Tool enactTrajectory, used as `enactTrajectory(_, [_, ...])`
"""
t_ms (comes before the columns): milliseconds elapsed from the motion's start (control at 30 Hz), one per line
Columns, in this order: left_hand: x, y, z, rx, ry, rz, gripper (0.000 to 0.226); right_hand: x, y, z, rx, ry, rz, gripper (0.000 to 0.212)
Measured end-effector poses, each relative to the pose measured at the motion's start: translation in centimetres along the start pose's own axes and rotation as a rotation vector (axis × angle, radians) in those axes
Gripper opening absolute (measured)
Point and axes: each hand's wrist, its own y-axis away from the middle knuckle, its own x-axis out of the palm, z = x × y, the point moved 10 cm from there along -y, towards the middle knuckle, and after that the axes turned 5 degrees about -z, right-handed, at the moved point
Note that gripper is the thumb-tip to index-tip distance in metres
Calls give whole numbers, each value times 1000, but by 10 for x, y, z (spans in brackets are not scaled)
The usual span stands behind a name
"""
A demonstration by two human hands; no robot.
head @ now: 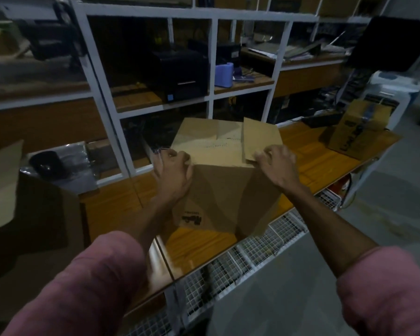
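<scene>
A brown cardboard box (224,190) stands on the wooden table (112,214) in front of me, its top flaps partly folded over. My left hand (174,170) grips the box's near left top corner with curled fingers. My right hand (275,163) pinches the near edge of the right top flap (260,139), which lies over the box top. A dark logo is printed low on the box's front face. Both forearms come out of pink sleeves.
A second cardboard box (359,128) stands at the table's far right. A large open box (3,180) is at the left, with a dark object on plastic bags (49,163) beside it. White-framed shelves behind hold a black printer (180,73). Wire mesh (252,253) runs below the table's front edge.
</scene>
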Motion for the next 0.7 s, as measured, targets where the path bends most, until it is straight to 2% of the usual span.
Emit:
enactTrajectory(67, [3, 2, 3, -71, 115, 43, 29, 3, 4, -2, -27, 56, 51, 68])
enactTrajectory(200, [-19, 16, 4, -189, 169, 21, 28, 7, 20, 6, -90, 60, 84, 79])
enactTrajectory(300, [-42, 43, 11, -267, 96, -47, 32, 15, 29, 20, -117, 14, 92, 79])
enactTrajectory(500, [-89, 86, 26, -325, -91, -156, 35, 32, 44, 63, -209, -30, 118, 63])
enactTrajectory(700, [-130, 118, 43, -410, -159, -190, 36, 51, 66, 98, -279, -40, 185, 72])
